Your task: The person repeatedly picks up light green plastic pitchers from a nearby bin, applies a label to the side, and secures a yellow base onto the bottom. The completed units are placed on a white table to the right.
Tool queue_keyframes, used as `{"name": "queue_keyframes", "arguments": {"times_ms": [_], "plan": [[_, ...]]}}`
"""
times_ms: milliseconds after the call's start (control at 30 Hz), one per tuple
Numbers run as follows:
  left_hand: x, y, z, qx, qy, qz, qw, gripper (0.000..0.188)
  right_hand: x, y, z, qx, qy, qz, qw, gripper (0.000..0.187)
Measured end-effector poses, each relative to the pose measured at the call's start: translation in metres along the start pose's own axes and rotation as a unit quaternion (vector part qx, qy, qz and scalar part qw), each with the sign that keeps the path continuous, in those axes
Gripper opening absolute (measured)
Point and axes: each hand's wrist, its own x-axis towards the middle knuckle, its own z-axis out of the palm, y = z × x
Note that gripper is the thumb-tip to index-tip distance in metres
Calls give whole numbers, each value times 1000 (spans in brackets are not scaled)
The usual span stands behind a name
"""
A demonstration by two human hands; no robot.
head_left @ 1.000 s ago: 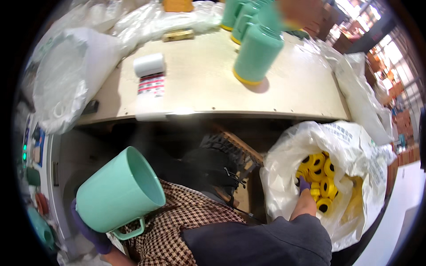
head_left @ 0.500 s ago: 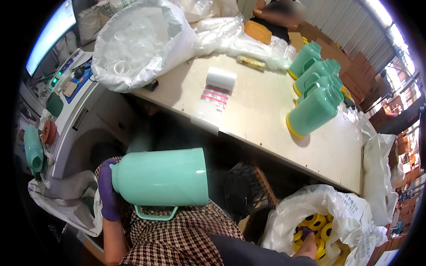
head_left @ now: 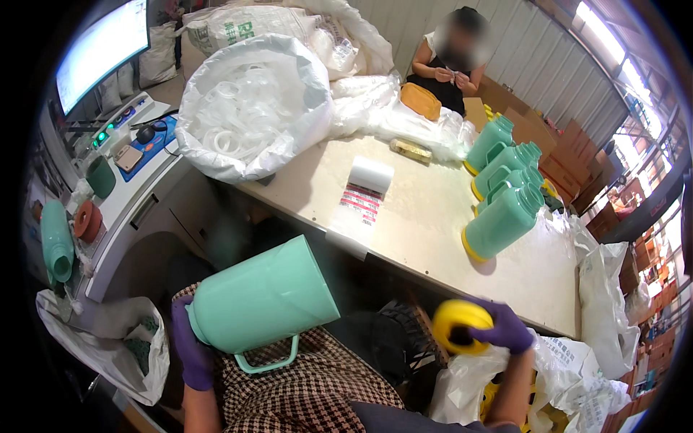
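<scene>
A mint-green plastic jug body with a side handle lies across my lap, its wide end turned to the right. My left hand, in a purple glove, is closed round its narrow neck end. Above the bag at lower right, my gloved right hand grips a yellow ring-shaped base with a dark hole in its middle. Motion blurs that base a little. Several more yellow bases lie in the white bag below, partly hidden by my forearm.
Several green jugs with yellow bases stand on the pale table, near a roll of labels. A big bag of clear rings sits at its left end. Behind the table a person handles something small.
My right hand has come up out of the bag with a yellow base. The jug has tilted, its wide end rising slightly. The view has shifted upward.
</scene>
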Motion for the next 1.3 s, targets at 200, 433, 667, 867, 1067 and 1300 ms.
{"name": "queue_keyframes", "arguments": {"times_ms": [200, 433, 667, 867, 1067, 1300], "plan": [[-19, 5, 6, 195, 14, 80, 978, 28, 155, -64, 166, 172, 235, -325, 899, 73], [-20, 12, -22, 145, 90, 6, 985, 23, 164, -108, 222, 24, 184, -450, 874, 76], [-21, 12, -21, 70, 149, -5, 986, 31, 151, -107, 234, 48, 176, -430, 884, 71], [-21, 33, -12, 141, 162, 72, 974, 28, 158, -91, 254, 141, 202, -365, 898, 69], [8, 53, -41, 70, 82, 153, 982, 31, 164, -62, 210, 692, -25, -249, 677, 73], [23, 76, 20, -109, -79, 206, 969, 33, 151, -57, 216, 614, -67, -221, 755, 82]]}}
